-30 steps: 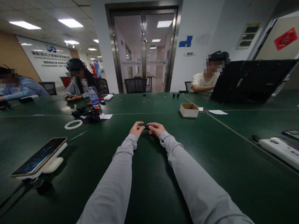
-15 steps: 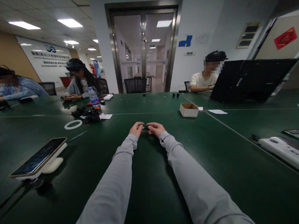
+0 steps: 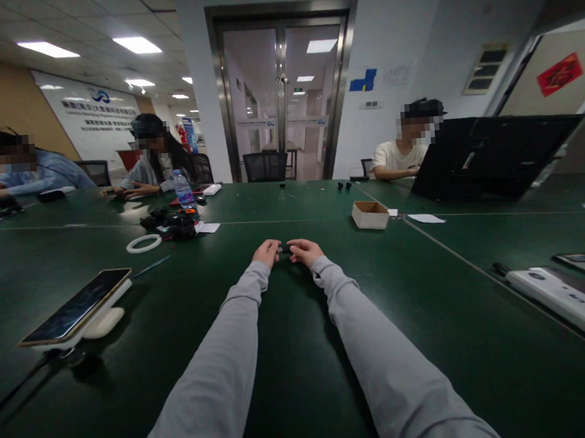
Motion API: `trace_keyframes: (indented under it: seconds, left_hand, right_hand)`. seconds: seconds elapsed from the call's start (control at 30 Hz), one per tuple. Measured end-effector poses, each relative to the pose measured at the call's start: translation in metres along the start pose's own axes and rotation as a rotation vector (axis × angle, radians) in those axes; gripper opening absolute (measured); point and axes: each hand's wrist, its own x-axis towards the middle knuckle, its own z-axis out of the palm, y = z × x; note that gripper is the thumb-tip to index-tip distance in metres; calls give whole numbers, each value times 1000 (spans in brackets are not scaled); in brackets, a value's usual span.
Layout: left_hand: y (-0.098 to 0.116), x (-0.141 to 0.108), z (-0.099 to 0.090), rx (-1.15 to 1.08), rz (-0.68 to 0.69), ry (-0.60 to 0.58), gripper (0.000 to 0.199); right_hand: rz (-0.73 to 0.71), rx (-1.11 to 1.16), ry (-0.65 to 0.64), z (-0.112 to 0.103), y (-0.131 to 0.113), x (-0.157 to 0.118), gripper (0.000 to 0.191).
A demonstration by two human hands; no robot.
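Observation:
Between my two hands, just above the green table (image 3: 302, 352), is a small black stick (image 3: 285, 249) with a silvery end that looks like a USB stick. My left hand (image 3: 267, 253) has thumb and fingers pinched at its silvery left end. At the dark right end, my right hand (image 3: 305, 251) grips it with thumb and forefinger. The fingertips cover part of it, and its details are too small to make out. Both forearms, in grey sleeves, reach forward over the tabletop.
An open box (image 3: 370, 215) stands to the right ahead. Left are a phone (image 3: 78, 307) on a stand, a white ring (image 3: 144, 243), black gear (image 3: 172, 223) and a water bottle (image 3: 183, 190). A large black panel (image 3: 493, 155) stands right. Three people sit around the table.
My hands stay almost in place, with slightly more of the stick's silvery end showing. At the far left, a seated person's hands have moved apart.

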Motion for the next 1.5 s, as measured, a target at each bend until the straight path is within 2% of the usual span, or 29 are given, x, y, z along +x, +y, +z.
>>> trace_keyframes:
  seconds: [0.33,0.43,0.57,0.83,1.5]
  left_hand:
    - [1,-1,1,-52,7,-6,25]
    - [1,-2,2,-40,2,3,31]
    - [3,-3,1,-37,-15,-36,24]
    - [11,-4,-3,-90,-68,-126,27]
    - [14,-5,-2,-92,-68,-88,29]
  right_hand:
    - [-1,1,-15,0,-1,0,26]
    - [-3,-2,-16,0,-1,-1,27]
    - [-1,6,-32,0,-2,-1,27]
    - [0,-2,-57,0,-4,-3,29]
    - [-2,30,-68,-2,-1,-2,35]
